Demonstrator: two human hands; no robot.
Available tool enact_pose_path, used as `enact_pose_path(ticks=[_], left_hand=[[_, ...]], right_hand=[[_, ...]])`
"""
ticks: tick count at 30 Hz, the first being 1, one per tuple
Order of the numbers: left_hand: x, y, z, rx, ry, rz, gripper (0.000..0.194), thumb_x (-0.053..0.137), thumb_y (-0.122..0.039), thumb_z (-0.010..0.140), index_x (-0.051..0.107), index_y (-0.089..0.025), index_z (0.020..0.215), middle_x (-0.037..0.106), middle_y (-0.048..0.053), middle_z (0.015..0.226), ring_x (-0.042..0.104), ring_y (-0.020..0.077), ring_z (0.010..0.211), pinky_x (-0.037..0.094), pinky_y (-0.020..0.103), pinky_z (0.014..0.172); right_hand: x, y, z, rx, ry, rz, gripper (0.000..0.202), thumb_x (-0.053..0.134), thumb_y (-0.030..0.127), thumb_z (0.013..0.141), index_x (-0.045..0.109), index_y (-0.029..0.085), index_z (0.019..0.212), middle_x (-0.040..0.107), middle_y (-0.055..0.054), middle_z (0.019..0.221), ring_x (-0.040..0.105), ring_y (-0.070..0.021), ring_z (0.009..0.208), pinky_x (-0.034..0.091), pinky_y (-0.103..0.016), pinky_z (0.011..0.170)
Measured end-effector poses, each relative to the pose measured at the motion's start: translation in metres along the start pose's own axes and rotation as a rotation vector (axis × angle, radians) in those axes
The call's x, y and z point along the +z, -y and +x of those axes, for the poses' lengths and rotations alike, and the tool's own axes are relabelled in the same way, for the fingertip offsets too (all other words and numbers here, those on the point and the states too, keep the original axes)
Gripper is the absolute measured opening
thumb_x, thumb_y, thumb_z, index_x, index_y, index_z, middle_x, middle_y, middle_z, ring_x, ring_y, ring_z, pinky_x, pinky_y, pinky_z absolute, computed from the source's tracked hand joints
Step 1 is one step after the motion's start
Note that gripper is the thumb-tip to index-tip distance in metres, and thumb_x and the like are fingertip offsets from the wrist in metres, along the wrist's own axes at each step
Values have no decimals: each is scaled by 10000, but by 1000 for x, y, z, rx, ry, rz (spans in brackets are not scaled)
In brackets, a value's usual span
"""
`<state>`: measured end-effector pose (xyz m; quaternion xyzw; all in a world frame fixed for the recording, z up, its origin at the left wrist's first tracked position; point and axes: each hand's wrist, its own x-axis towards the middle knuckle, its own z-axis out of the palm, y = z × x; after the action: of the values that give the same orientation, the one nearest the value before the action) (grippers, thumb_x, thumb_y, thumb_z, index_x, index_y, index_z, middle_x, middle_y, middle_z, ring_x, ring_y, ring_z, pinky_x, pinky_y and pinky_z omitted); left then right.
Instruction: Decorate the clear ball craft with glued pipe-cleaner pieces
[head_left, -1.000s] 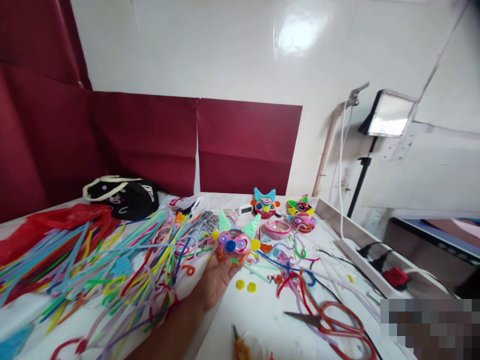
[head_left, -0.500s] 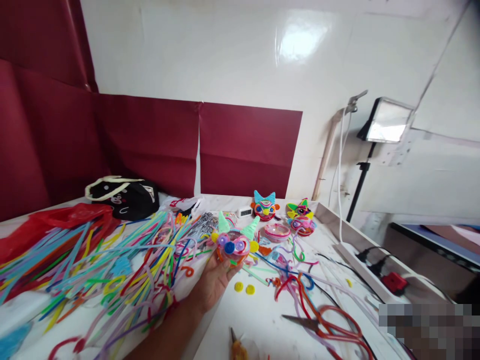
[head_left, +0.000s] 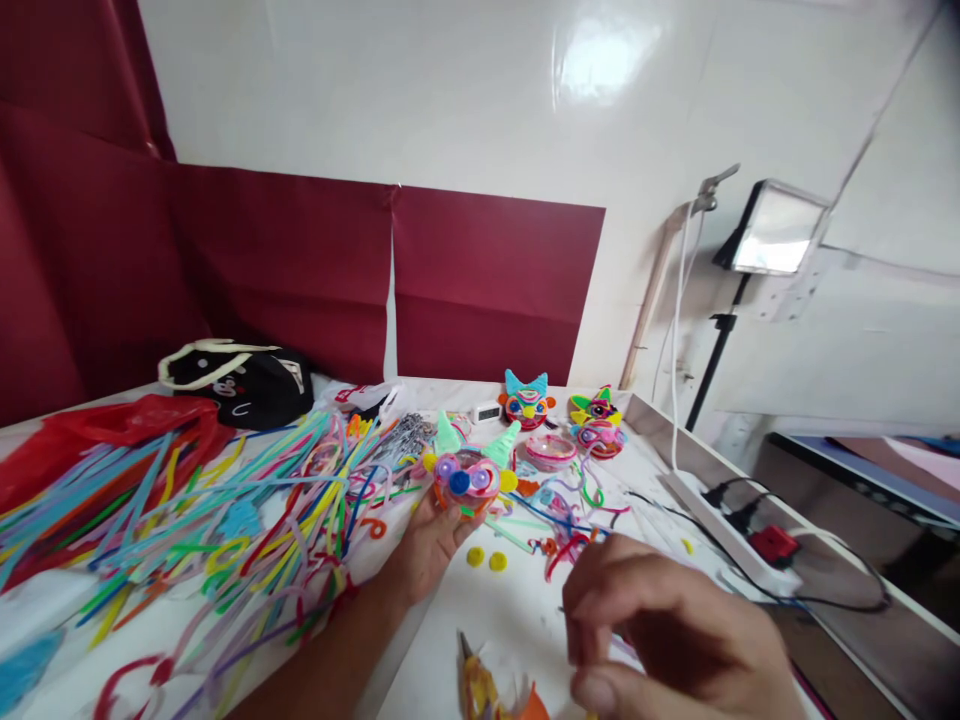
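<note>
A pipe-cleaner animal face (head_left: 470,476) with mint-green ears, purple eyes, a blue nose and yellow side discs is held up by my left hand (head_left: 429,548), its fingers under the lower edge. My right hand (head_left: 667,625) is raised at the lower right, fingers curled and apart, with nothing seen between them. Two small yellow discs (head_left: 487,559) lie on the white table between the hands. Below them is a pointed tool with a yellow handle (head_left: 478,685). Beside it is an orange piece (head_left: 533,704).
Colourful pipe cleaners (head_left: 277,500) cover the left side. Finished faces (head_left: 527,400) and a pink ring (head_left: 551,452) stand behind. A black bag (head_left: 247,385) lies back left. A power strip (head_left: 739,535) with cables runs along the right edge.
My right hand has come into view at the lower right and now covers the red-handled scissors. My left hand still holds the face, nearly in place. The view has shifted slightly.
</note>
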<state>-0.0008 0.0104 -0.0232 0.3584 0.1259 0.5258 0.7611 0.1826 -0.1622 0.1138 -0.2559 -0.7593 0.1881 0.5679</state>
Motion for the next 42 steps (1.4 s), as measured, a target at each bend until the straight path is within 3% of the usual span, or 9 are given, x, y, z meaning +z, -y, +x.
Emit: enact_pose_path(ticks=[5,13,17,21,32,37,40,42], left_hand=[[-1,0,0,-14,22,4,669,674,-112,841,407,-336,1412,708,8,1190,687,190,1076,515,356,996],[-1,-2,0,-9,45,23,722,652,-116,859,329,-363,1456,706,3,1172,682,176,1086,505,337,1014],[-2,-2,0,-22,42,8,723,653,-111,853,331,-351,1455,719,4,1115,697,175,1045,524,341,1001],[-2,-1,0,-24,22,13,675,648,-116,855,376,-331,1434,693,28,1202,681,200,1100,518,371,1026],[-8,0,2,-42,-15,33,572,675,-143,841,474,-309,1351,675,20,1251,641,220,1183,441,432,1120],[-7,1,1,-71,-4,33,484,707,-167,821,549,-266,1267,683,42,1246,642,245,1184,473,420,1084],[-5,-1,0,-82,-11,37,510,719,-171,815,537,-262,1283,672,54,1271,620,263,1220,460,433,1097],[-4,-1,-1,-84,-17,37,534,725,-173,810,529,-262,1299,662,58,1293,611,267,1233,461,427,1096]], right_hand=[[8,-32,-12,1,-19,-224,39,702,158,848,693,195,845,688,-29,719,665,-133,651,525,-213,591],[14,-80,-41,-40,9,-326,63,629,144,904,667,195,902,680,-21,762,649,-120,682,508,-208,620],[18,-97,-54,-159,67,-496,158,489,109,952,628,169,998,679,-62,822,629,-156,739,500,-266,649],[21,-100,-59,-272,120,-614,197,427,105,958,617,152,974,645,-62,742,585,-167,665,452,-293,597],[26,-85,-49,-306,89,-621,174,454,125,966,625,145,943,606,-39,641,536,-146,585,415,-284,546],[-6,-48,-35,-263,86,-665,154,558,80,896,631,149,1012,681,-42,698,620,-146,610,485,-275,586],[-51,-41,-14,-92,-75,-757,142,604,149,895,658,193,1019,736,-48,828,692,-153,738,530,-242,652],[-87,-57,6,56,-167,-785,123,667,265,877,686,219,990,754,-39,868,706,-158,739,544,-254,679]])
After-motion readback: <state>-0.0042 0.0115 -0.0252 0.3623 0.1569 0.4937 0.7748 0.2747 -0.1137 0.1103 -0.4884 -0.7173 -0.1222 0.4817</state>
